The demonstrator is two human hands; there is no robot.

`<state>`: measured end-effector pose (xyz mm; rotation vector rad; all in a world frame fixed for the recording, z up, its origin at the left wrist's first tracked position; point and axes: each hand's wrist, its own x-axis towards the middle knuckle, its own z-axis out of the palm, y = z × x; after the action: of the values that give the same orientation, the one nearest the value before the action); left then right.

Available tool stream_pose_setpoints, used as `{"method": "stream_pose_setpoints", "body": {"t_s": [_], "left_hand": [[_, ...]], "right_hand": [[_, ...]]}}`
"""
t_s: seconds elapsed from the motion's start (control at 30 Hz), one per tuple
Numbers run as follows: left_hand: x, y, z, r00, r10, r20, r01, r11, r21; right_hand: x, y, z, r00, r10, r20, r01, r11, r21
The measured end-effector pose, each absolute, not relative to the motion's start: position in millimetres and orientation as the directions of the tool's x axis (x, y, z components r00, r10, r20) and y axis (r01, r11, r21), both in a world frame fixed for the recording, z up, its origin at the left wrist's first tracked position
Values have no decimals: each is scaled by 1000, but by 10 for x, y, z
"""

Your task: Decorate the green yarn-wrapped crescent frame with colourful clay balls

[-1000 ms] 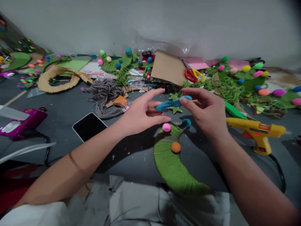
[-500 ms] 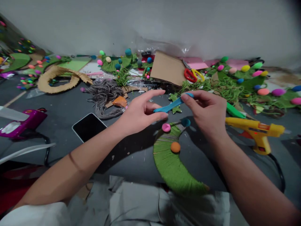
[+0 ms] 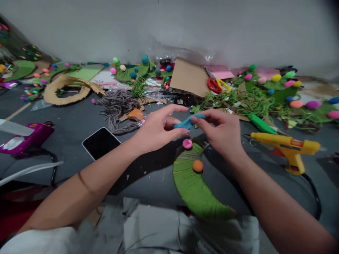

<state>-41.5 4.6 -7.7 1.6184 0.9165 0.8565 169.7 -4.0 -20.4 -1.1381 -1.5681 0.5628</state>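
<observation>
A soft blue strip, bent in a shallow curve, stretches between my two hands above the table. My left hand pinches its left end between thumb and fingers, with the index finger held out above. The thumb and fingers of my right hand close on its other part, and a short end pokes out past the thumb. Below lies a green yarn-wrapped crescent with a pink disc and an orange ball on it. My right hand hides part of its upper tip.
To the right a yellow glue gun lies near a green comb-like tool. A phone and grey yarn are on the left. Scissors, cardboard and decorated green pieces line the back. A purple glue gun sits far left.
My right hand has moved left and slightly down, closer to my left hand. The blue strip between them is now shorter and more curved. My left hand has barely moved.
</observation>
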Motion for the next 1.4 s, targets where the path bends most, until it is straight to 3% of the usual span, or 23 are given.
{"method": "stream_pose_setpoints", "body": {"t_s": [0.1, 0.2, 0.33, 0.63, 0.73, 0.87, 1.1, 1.2, 1.3, 1.4], "left_hand": [[-395, 38, -68, 458, 884, 90, 59, -132, 990], [-374, 27, -78, 522, 848, 88, -31, -85, 996], [-382, 35, -106, 544, 835, 80, -6, -91, 996], [-409, 73, -89, 473, 878, 75, 35, -104, 994], [-396, 68, -80, 523, 851, 43, -34, -30, 999], [-379, 48, -78, 594, 804, -4, -133, 103, 986], [-354, 81, -98, 408, 911, -61, -54, 91, 994], [-376, 114, -61, 454, 880, -137, -175, 239, 955], [-439, 141, 38, 621, 762, -183, -276, 431, 859], [-503, 150, 141, 706, 692, -148, -283, 467, 838]], "right_hand": [[1792, 12, -190, 91, 877, 472, 348, 416, -840], [1749, -4, -219, -52, 881, 469, 353, 456, -817], [1627, -66, -254, -238, 843, 482, 371, 537, -757], [1799, -21, -132, 9, 901, 433, 342, 404, -848], [1771, -26, -150, -32, 915, 402, 322, 390, -862], [1663, -53, -247, -165, 867, 469, 372, 495, -785], [1653, -80, -253, -233, 795, 560, 455, 598, -660], [1729, -44, -204, -203, 815, 542, 403, 574, -713], [1823, -1, -167, -90, 869, 487, 317, 489, -813], [1882, 12, -132, -17, 880, 476, 257, 463, -848]]}}
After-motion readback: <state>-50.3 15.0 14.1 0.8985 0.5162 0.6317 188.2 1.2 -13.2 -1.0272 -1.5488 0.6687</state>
